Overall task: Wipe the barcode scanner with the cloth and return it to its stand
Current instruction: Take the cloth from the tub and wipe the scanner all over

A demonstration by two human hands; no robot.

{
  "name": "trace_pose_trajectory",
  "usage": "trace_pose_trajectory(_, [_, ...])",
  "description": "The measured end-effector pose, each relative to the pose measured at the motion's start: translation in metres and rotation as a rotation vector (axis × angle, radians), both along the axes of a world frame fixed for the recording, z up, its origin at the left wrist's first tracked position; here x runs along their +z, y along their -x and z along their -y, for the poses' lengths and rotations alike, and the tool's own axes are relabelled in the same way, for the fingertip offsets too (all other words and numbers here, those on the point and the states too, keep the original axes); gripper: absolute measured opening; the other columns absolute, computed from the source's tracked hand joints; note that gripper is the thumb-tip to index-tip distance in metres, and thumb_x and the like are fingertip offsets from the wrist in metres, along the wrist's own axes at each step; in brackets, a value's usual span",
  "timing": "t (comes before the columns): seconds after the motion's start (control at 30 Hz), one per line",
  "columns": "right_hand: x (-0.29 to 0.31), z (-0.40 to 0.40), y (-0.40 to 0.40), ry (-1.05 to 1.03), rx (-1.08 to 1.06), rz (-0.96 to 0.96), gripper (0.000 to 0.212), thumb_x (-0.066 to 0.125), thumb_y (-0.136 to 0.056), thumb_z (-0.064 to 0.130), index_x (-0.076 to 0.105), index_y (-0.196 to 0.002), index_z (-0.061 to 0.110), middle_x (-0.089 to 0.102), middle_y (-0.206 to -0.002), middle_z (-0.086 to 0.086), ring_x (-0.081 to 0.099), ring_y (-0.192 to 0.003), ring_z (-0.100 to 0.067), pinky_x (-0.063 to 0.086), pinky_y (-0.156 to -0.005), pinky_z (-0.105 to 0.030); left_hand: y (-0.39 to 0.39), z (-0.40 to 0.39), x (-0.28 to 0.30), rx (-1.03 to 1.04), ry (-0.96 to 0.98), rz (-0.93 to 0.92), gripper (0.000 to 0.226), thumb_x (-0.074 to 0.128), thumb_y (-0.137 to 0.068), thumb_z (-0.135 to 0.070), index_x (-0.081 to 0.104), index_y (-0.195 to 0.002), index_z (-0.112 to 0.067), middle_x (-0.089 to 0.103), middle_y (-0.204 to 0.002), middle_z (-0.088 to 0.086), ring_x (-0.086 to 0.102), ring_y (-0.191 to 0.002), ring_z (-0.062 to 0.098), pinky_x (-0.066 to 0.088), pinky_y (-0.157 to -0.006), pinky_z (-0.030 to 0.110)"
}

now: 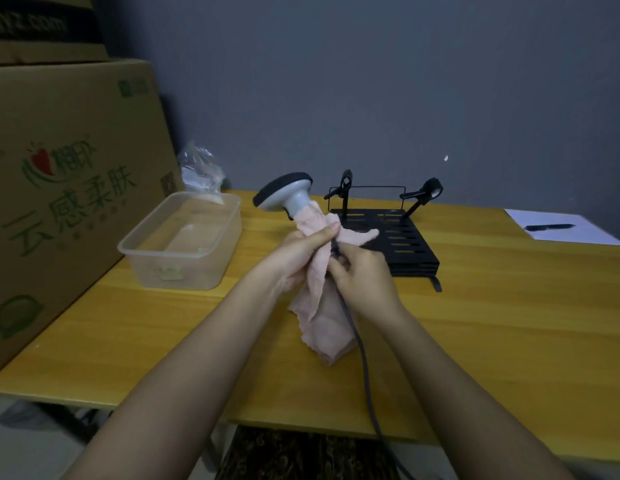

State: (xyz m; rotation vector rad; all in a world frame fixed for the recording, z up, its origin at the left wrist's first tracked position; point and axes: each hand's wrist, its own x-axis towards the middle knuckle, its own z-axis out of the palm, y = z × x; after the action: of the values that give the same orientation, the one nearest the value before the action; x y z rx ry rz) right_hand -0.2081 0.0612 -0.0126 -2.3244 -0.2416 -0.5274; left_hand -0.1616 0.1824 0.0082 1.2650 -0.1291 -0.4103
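Observation:
The barcode scanner (284, 195) is grey with a black-rimmed head, held up over the middle of the table with its head tilted to the left. A pale pink cloth (324, 317) is wrapped round its handle and hangs down to the tabletop. My left hand (301, 251) grips the cloth around the handle. My right hand (362, 271) holds the handle's lower end, where the grey cable (365, 386) comes out and runs off the table's front edge. The black stand (402, 244), a slotted base with a wire frame and two clips, sits just behind my hands.
A clear plastic tub (184, 240) stands to the left, with a crumpled plastic bag (199, 171) behind it. Large cardboard boxes (66, 174) fill the left side. At the far right lies a white sheet of paper (561, 226) with a black pen (549, 227) on it.

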Motion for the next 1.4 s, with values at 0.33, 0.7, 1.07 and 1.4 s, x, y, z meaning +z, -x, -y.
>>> trace_pose_trajectory(0.33, [0.051,0.031,-0.011,-0.469,0.005,-0.193,0.031,0.063,-0.084,0.047,0.075,-0.081,0.019,0.073,-0.081,0.003,0.064,-0.076,-0.01,0.048,-0.069,-0.029,0.01,-0.007,-0.009,-0.092,-0.354,0.37,0.011,0.06,-0.09,-0.011,0.061,-0.1,-0.015,0.069,-0.091,0.003,0.066,-0.084,0.01,0.053,-0.079,0.025])
trace_pose_trajectory(0.7, [0.044,0.021,-0.028,-0.94,0.032,-0.442,0.039,0.08,-0.07,0.033,0.073,-0.095,0.004,0.071,-0.088,-0.009,0.067,-0.085,-0.026,0.054,-0.079,-0.04,0.007,0.003,0.011,-0.19,-0.594,0.417,0.013,0.067,-0.08,-0.024,0.067,-0.09,-0.016,0.072,-0.085,0.003,0.067,-0.081,0.017,0.051,-0.076,0.03])
trace_pose_trajectory(1.07, [0.049,0.031,-0.033,-1.085,0.216,-0.528,0.028,0.074,-0.074,0.032,0.071,-0.093,0.012,0.069,-0.084,-0.004,0.064,-0.085,-0.022,0.051,-0.084,-0.038,0.014,0.013,0.002,-0.432,0.009,-0.195,0.022,0.065,-0.079,-0.023,0.067,-0.093,-0.007,0.07,-0.076,0.012,0.068,-0.069,0.023,0.055,-0.075,0.034])
trace_pose_trajectory(1.4, [0.041,0.013,-0.034,-1.043,0.008,-0.404,0.035,0.069,-0.084,0.026,0.067,-0.1,-0.005,0.069,-0.084,-0.013,0.065,-0.075,-0.024,0.051,-0.059,-0.027,0.021,0.007,-0.002,0.089,-1.072,0.543,0.045,0.062,-0.077,-0.051,0.058,-0.104,-0.015,0.069,-0.095,-0.001,0.065,-0.088,0.023,0.051,-0.073,0.037])
